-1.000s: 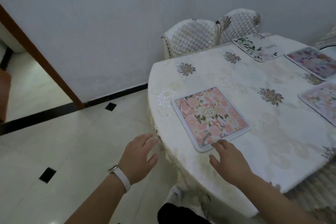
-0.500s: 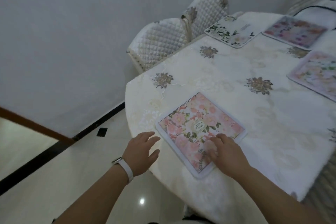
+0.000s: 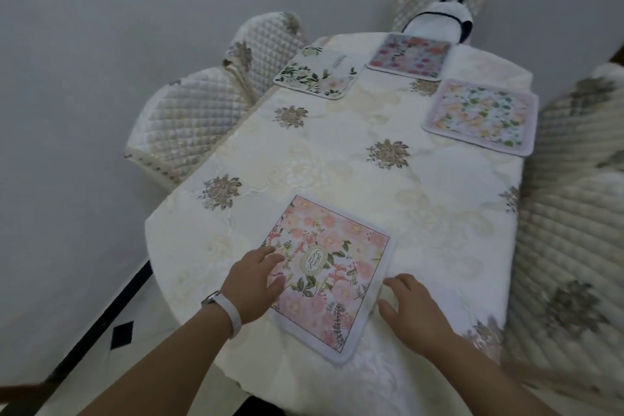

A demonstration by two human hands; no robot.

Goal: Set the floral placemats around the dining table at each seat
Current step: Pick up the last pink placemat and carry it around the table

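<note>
Pink floral placemat (image 3: 329, 275), white-bordered with an oval emblem, lying skewed at the worktop's (image 3: 337, 159) near end. Left hand (image 3: 253, 284) resting on its left edge, fingers relaxed, gripping nothing; right hand (image 3: 410, 309) sitting just beside its right edge, fingers spread, empty. Bare cloth stretching beyond toward three other placemats (image 3: 479, 118).

The dining table (image 3: 158, 230) was fully covered by a cream tablecloth (image 3: 337, 159) embroidered with grey-brown flower motifs. Four mats lay flat on the cloth, none touching another. The pink placemat (image 3: 332, 275) lay at the near end, turned askew to the table's edge. The white placemat (image 3: 319, 76) lay at the far left, the purple placemat (image 3: 410, 56) at the far end, and the lilac-bordered placemat (image 3: 481, 116) on the right side.
</note>
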